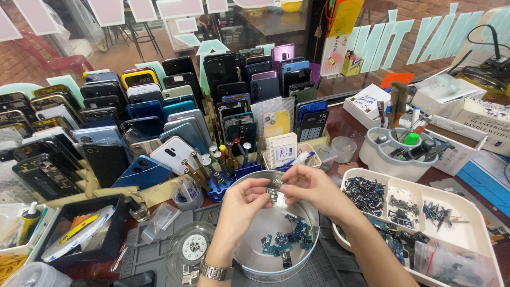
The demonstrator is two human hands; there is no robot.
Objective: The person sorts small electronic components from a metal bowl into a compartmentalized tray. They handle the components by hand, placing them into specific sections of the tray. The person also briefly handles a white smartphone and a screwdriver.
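My left hand [241, 208] and my right hand [308, 186] meet above a round metal tin [313, 210]. Together their fingertips pinch a small electronic part [274, 190], a little circuit piece with a metal end. Several small blue circuit boards [289, 242] lie in the bottom of the tin. A metal watch band [215, 271] circles my left wrist.
Rows of phone back covers [159, 114] stand on racks behind. A blue holder of screwdrivers [220, 167] sits just beyond the tin. On the right, a white divided tray [481, 234] holds small parts, with a white tool cup [396, 159] behind it. A black tray [114, 239], a tape roll and a glue bottle [29, 220] are on the left.
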